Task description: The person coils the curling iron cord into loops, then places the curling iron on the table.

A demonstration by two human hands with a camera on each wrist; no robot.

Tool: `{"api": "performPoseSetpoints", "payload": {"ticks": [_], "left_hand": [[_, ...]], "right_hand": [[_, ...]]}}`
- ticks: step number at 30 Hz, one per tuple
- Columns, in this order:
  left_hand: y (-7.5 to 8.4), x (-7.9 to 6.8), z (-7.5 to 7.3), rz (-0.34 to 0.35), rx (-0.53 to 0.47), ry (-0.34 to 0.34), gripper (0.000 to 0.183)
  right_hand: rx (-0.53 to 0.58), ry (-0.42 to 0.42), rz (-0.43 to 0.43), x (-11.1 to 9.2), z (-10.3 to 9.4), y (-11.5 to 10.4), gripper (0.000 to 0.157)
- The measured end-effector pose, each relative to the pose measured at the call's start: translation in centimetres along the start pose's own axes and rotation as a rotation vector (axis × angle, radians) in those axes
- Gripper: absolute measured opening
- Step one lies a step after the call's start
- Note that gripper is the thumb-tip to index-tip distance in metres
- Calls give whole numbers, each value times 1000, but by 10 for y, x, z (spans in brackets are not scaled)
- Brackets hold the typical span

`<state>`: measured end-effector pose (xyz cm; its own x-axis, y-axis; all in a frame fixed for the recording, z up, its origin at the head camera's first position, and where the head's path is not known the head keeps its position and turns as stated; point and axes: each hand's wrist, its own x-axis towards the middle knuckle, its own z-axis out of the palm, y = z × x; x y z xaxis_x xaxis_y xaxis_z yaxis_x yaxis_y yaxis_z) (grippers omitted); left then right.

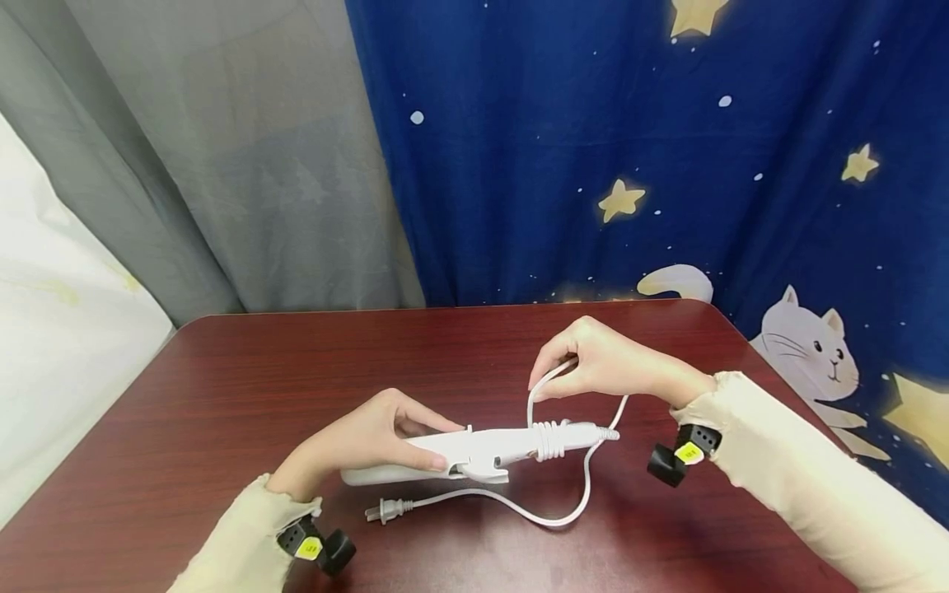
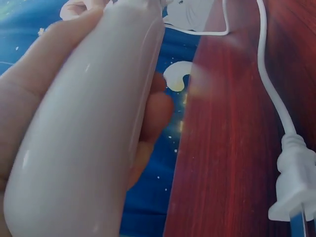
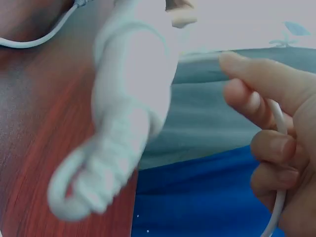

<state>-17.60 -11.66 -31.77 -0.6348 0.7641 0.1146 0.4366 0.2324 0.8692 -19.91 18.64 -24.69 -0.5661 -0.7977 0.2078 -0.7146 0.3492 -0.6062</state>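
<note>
Sleeves (image 1: pixel 808 486): cream fabric on both forearms, each carrying a black wrist unit (image 1: pixel 684 455) with a yellow label.
Curtains (image 1: pixel 511 148): blue with stars and a white cat at right, plain grey at left; white cloth (image 1: pixel 59 280) at far left.
Table (image 1: pixel 222 412): dark red wood grain, glossy, far corners rounded.
Appliance (image 1: pixel 511 445): white, handheld type, over the near-middle part of the table; contact with the top cannot be confirmed.
Axis: runs left to right, right side slightly farther from the person; cord end points right, blunt end left.
Left hand (image 1: pixel 371 436): grips the appliance body, thumb on the near side, fingers beyond.
Right hand (image 1: pixel 604 362): fingers curled, holding the cord beyond the appliance.
Cord (image 1: pixel 552 522): white, several turns round the appliance's right part, remainder looping on the near side.
Plug (image 1: pixel 385 511): two prongs, pointing left, near side of the appliance.
</note>
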Motion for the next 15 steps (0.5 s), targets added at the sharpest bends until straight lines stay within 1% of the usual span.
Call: {"api": "performPoseSetpoints", "payload": {"ticks": [4, 6, 8, 12, 15], "left_hand": [[-3, 1, 0, -26, 68, 92, 36], [-4, 2, 0, -40, 97, 137, 37], [-5, 3, 1, -55, 113, 172, 37], [-5, 6, 5, -76, 123, 231, 38], [-5, 9, 7, -72, 128, 305, 38]], "right_hand": [[-68, 33, -56, 2, 3, -2, 2], [-104, 57, -66, 1, 6, -3, 2], [-149, 84, -51, 0, 8, -6, 4], [-284, 140, 4, -3, 12, -11, 7], [-379, 198, 19, -4, 14, -12, 9]]}}
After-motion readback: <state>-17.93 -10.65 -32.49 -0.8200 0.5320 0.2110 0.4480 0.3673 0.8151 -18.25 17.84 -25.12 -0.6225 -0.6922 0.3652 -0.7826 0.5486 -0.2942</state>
